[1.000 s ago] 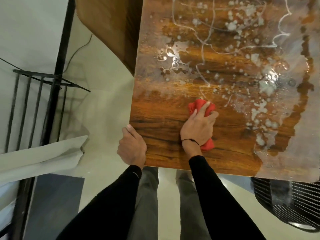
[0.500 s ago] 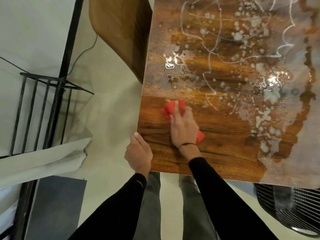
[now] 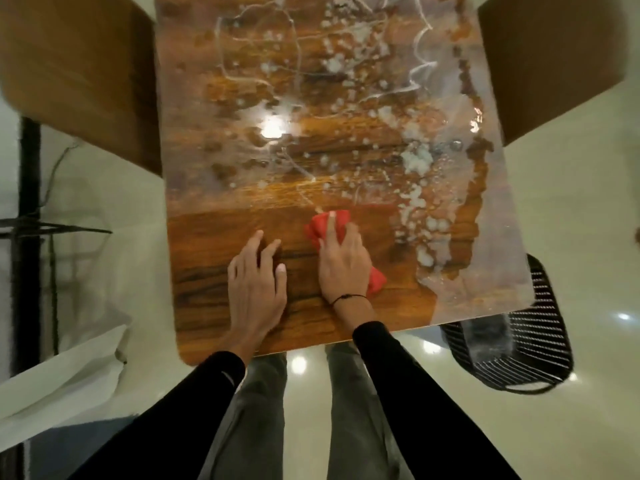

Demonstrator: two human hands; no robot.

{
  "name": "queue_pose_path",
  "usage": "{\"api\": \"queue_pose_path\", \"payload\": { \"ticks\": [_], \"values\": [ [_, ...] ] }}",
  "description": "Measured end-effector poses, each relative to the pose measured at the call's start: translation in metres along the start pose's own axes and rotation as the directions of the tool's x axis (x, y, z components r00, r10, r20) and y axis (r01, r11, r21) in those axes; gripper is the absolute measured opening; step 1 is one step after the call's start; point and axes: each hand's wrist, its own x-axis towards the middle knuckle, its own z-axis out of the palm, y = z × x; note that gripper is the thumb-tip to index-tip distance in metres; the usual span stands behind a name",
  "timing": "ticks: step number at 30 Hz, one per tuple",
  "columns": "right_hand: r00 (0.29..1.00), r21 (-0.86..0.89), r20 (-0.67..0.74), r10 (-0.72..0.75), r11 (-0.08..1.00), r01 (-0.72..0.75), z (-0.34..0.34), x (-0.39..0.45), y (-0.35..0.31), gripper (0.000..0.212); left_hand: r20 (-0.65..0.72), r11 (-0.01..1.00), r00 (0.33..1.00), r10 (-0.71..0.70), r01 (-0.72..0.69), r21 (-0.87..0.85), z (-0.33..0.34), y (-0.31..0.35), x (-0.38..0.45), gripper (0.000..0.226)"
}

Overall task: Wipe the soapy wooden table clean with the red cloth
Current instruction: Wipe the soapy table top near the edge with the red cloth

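The wooden table (image 3: pixel 207 237) fills the middle of the head view. Its near left part looks dry and dark-grained; white foam and soapy streaks (image 3: pixel 415 161) cover the far and right parts. My right hand (image 3: pixel 343 265) presses the red cloth (image 3: pixel 323 225) flat on the table near its front, the cloth showing beyond my fingertips and beside my wrist. My left hand (image 3: pixel 258 285) lies flat on the dry wood just left of it, fingers spread, holding nothing.
Brown chairs stand at the far left (image 3: pixel 76 71) and far right (image 3: pixel 554 64) of the table. A black wire basket (image 3: pixel 519 348) sits under the near right corner. A black metal rack (image 3: pixel 31 230) and white sheet (image 3: pixel 65 379) are at the left.
My left hand has moved from the table's left edge onto the tabletop. My right hand with the cloth has slid right again. The view has shifted so the table is centred.
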Motion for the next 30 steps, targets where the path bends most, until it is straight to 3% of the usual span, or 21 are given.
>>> {"api": "queue_pose_path", "payload": {
  "ticks": [2, 3, 7, 10, 12, 14, 16, 19, 22, 24, 25, 27, 30],
  "values": [
    [0.991, 0.019, 0.017, -0.130, 0.991, 0.129, -0.004, 0.004, 0.031, 0.057, 0.080, 0.994, 0.995, 0.068, -0.074, 0.082, 0.014, 0.016, 0.009, 0.054],
    [0.992, 0.030, 0.002, -0.127, 0.992, 0.127, -0.008, 0.010, 0.055, 0.056, 0.098, 0.987, 0.992, 0.084, -0.097, 0.128, 0.019, 0.018, 0.010, 0.059],
    [0.988, -0.023, -0.070, 0.138, 0.990, -0.139, -0.029, 0.049, 0.185, 0.053, 0.111, 0.974, 0.989, 0.101, -0.120, 0.190, 0.026, 0.010, 0.008, 0.069],
    [0.901, 0.063, -0.123, 0.415, 0.910, -0.411, -0.049, 0.078, 0.266, 0.056, 0.111, 0.972, 0.990, 0.092, -0.114, 0.207, 0.027, 0.011, 0.009, 0.071],
    [0.839, 0.060, -0.155, 0.521, 0.853, -0.519, -0.051, 0.086, 0.275, 0.060, 0.105, 0.971, 0.990, 0.094, -0.114, 0.211, 0.026, 0.009, 0.009, 0.072],
    [0.820, 0.023, -0.156, 0.550, 0.832, -0.554, -0.048, 0.078, 0.250, 0.060, 0.111, 0.974, 0.990, 0.083, -0.104, 0.201, 0.025, 0.007, 0.009, 0.074],
    [0.889, 0.011, -0.133, 0.438, 0.897, -0.441, -0.040, 0.061, 0.209, 0.059, 0.113, 0.975, 0.991, 0.075, -0.096, 0.198, 0.025, 0.007, 0.009, 0.076],
    [0.997, 0.056, -0.056, 0.053, 0.997, -0.050, -0.021, 0.025, 0.145, 0.059, 0.108, 0.972, 0.992, 0.059, -0.082, 0.220, 0.027, 0.012, 0.009, 0.078],
    [0.958, 0.092, 0.009, -0.286, 0.954, 0.284, -0.011, 0.008, 0.129, 0.063, 0.111, 0.969, 0.992, 0.051, -0.076, 0.236, 0.029, 0.018, 0.010, 0.079],
    [0.943, 0.088, -0.022, -0.331, 0.939, 0.331, -0.014, 0.017, 0.157, 0.062, 0.114, 0.970, 0.992, 0.047, -0.073, 0.232, 0.028, 0.018, 0.011, 0.080],
    [0.964, 0.062, -0.042, -0.262, 0.963, 0.264, -0.018, 0.024, 0.180, 0.059, 0.106, 0.972, 0.993, 0.046, -0.069, 0.226, 0.028, 0.019, 0.010, 0.080],
    [0.995, 0.002, -0.099, 0.017, 1.000, -0.017, -0.031, 0.049, 0.243, 0.056, 0.078, 0.971, 0.995, 0.061, -0.077, 0.227, 0.030, 0.018, 0.008, 0.080],
    [0.901, 0.032, -0.149, 0.408, 0.912, -0.408, -0.054, 0.080, 0.332, 0.056, 0.076, 0.968, 0.994, 0.078, -0.093, 0.233, 0.030, 0.016, 0.008, 0.079]
  ]
}}
